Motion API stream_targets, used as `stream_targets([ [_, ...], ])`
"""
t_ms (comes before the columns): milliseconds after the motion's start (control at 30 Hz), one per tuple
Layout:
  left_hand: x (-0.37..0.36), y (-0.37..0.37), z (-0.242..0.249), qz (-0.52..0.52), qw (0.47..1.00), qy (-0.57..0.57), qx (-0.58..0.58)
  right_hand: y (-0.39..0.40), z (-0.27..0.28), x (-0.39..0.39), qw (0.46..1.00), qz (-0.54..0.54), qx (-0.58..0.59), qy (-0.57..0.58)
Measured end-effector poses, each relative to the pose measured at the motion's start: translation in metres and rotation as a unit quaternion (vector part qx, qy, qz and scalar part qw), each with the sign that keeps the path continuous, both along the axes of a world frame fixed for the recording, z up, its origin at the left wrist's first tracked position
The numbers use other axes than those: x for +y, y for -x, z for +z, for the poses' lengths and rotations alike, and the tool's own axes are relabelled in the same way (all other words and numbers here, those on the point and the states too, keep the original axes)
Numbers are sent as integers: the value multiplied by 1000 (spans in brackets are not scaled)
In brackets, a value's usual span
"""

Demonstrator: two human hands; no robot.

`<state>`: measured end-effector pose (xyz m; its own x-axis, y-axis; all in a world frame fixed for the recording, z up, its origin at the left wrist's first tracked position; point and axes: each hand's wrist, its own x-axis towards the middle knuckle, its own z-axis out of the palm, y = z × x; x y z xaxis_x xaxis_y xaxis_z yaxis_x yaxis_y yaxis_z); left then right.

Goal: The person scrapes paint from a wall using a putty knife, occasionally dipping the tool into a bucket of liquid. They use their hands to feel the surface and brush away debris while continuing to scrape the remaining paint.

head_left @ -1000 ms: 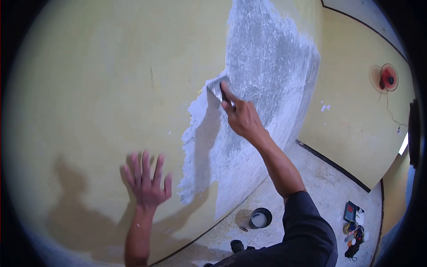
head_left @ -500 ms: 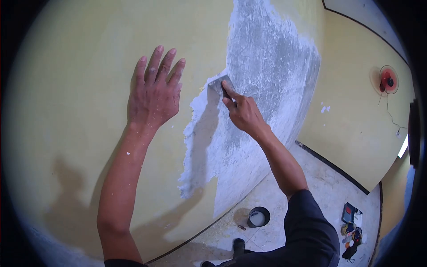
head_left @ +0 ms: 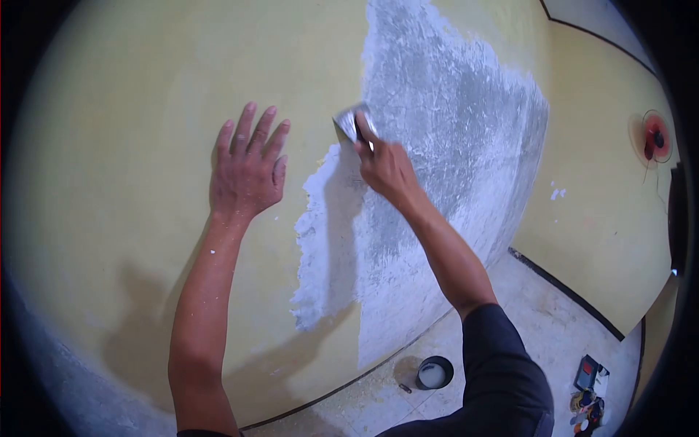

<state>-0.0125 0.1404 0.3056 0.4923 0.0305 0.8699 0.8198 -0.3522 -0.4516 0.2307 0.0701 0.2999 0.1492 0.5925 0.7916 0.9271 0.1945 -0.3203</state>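
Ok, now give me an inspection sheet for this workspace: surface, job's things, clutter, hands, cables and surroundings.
Surface: yellow wall with a grey-white patch, ragged along its left side.
Job's things: scraper, blade at the patch's upper left edge.
Clutter: dark bucket with pale contents and, further right, assorted items, all on the floor.
Hands: left hand spread against the yellow wall; right hand gripping the scraper.
Cables: thin cord below the fan.
Surroundings: side wall bearing the fan, dark trim along its base.
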Motion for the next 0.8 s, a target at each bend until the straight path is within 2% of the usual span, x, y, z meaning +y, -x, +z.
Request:
stream_targets([
  [67, 2, -2, 1, 3, 1000, -9, 1, -4, 11, -4, 1000, 22, -1, -2],
  [167, 3, 1, -2, -1, 1000, -11, 0, -26, -41, -3, 1000, 8, -15, 9],
  [233, 1, 1, -3, -4, 1000, -12, -1, -30, -57, -8, 999, -1, -13, 31],
  [300, 0, -1, -2, 5, 1000, -12, -1, -30, -53, -2, 999, -12, -20, 30],
  [400, 1, -1, -2, -2, 1000, -11, -2, -26, -13, 5, 999, 11, -38, -15],
  [500, 3, 0, -3, -10, 1000, -11, -6, -26, -15, -7, 997, -9, -58, 43],
  [567, 4, 1, -4, -14, 1000, -15, -8, -33, -39, -4, 997, -9, -78, 11],
  [633, 4, 1, -4, -16, 1000, -21, -11, -30, -48, -5, 996, -29, -61, 57],
  [800, 4, 2, -4, -7, 1000, -13, -6, -12, -17, -12, 997, -31, -40, 50],
])
